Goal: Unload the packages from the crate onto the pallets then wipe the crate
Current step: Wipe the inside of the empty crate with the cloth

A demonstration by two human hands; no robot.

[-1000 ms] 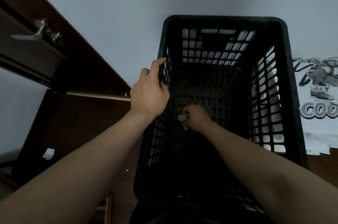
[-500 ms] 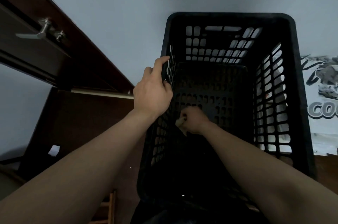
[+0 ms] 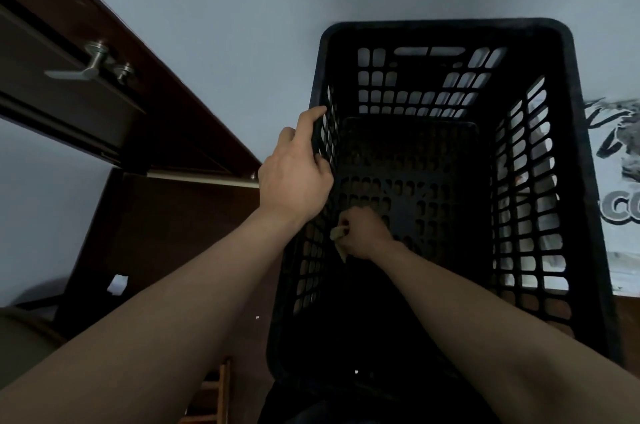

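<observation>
A tall black slotted plastic crate stands in front of me, seen from above, with no packages inside. My left hand grips the crate's left rim, fingers curled over the edge. Deep inside, near the left wall, my right hand is closed on a small pale cloth, pressed against the perforated bottom. Only a corner of the cloth shows beside the fist.
A dark wooden door with a metal lever handle is at the left. A pale wall lies beyond the crate. A printed white sheet lies on the right. Part of a wooden pallet shows at the bottom left.
My right hand with the cloth has shifted slightly along the crate bottom near the left wall. My left hand keeps its grip on the rim. The view has drifted a little.
</observation>
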